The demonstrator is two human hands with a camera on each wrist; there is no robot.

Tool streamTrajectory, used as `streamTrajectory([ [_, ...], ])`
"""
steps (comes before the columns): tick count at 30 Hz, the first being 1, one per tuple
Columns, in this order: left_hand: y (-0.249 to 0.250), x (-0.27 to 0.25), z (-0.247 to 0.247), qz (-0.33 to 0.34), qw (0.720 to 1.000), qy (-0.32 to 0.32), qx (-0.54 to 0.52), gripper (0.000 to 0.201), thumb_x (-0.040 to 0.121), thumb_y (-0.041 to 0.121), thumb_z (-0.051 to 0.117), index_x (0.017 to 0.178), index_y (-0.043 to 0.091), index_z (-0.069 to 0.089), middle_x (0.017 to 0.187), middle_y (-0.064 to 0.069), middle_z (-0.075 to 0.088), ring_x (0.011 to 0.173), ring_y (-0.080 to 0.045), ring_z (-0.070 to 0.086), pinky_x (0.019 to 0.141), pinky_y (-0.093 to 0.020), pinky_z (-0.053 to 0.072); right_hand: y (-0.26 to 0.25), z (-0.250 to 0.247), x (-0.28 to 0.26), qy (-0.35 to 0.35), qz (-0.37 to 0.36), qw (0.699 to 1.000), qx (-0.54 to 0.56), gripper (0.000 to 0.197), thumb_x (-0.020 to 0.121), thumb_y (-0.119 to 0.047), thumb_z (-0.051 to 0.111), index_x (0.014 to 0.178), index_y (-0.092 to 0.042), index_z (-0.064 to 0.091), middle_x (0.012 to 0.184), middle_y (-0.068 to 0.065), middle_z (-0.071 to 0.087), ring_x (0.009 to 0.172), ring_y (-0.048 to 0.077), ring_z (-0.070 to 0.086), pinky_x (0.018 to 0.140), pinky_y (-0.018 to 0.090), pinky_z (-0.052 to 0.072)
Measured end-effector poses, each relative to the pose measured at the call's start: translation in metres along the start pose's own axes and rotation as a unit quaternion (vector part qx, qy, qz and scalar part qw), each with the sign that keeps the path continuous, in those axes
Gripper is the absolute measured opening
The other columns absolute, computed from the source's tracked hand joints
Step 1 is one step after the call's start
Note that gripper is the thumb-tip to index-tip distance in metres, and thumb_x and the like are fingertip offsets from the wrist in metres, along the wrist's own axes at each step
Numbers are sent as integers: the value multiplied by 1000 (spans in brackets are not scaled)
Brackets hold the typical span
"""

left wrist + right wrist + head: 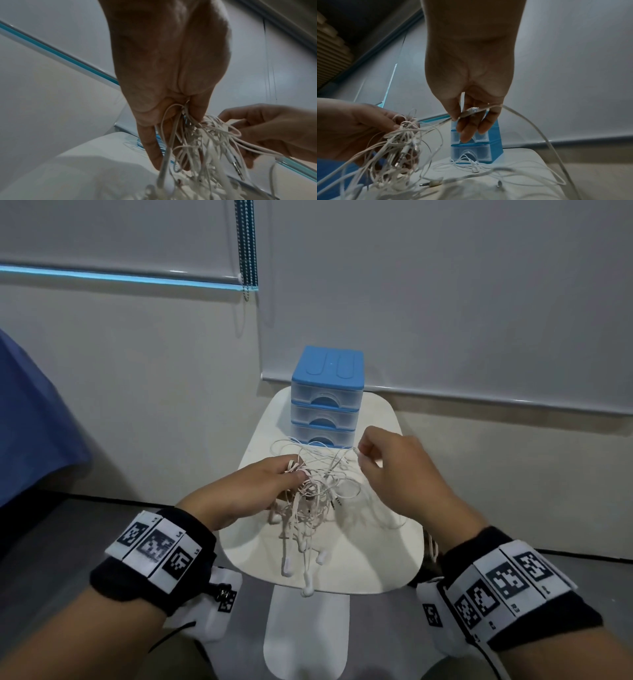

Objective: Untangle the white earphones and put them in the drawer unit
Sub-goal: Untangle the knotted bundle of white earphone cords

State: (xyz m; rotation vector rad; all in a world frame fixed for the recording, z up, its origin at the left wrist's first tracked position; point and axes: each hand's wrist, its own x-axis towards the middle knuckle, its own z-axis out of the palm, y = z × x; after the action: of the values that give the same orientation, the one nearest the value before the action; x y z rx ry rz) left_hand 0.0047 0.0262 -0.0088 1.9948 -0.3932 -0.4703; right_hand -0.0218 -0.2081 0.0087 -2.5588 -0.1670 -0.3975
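A tangle of white earphones (310, 498) hangs over the small white table (376, 559). My left hand (260, 491) grips the bunch of cords (202, 136) from above, with loops and plugs dangling below it (399, 146). My right hand (387, 460) pinches a single cord (471, 111) between thumb and fingers, just right of the bunch. That cord trails away to the right (539, 132). The blue drawer unit (327, 397) stands at the table's far edge with its three clear drawers closed (476, 148). Some loose earphone cord (467, 164) lies at its foot.
Earbuds (308, 587) dangle over the table's near edge. A blue cloth (30, 419) lies at the left. Grey wall and roller blinds (445, 302) stand close behind the table. A bead chain (247, 248) hangs at the top centre.
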Motion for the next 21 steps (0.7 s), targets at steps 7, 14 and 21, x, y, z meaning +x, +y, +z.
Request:
streamTrajectory([
  [7,14,-2,-6,31,999,-7,-27,23,107,8,44,103,16,65,97,0,69,85,-14,57,78,-31,44,-1,-12,7,-166,-22,986,2,29,103,-17,51,108,-41,66,89,-1,70,64,15,70,71,34,58],
  [14,32,7,-3,34,996,3,-83,19,102,9,53,100,21,69,90,0,71,78,-14,63,69,-27,51,-7,-12,8,-197,-37,975,96,27,98,-14,63,84,-38,67,78,-8,70,64,11,67,77,38,56],
  [21,38,22,2,-9,999,4,-51,17,102,16,51,110,16,65,89,-5,69,78,-19,61,65,-30,46,1,-10,11,-191,-23,959,208,11,93,-5,70,95,-15,73,74,-8,66,62,16,64,75,34,48],
])
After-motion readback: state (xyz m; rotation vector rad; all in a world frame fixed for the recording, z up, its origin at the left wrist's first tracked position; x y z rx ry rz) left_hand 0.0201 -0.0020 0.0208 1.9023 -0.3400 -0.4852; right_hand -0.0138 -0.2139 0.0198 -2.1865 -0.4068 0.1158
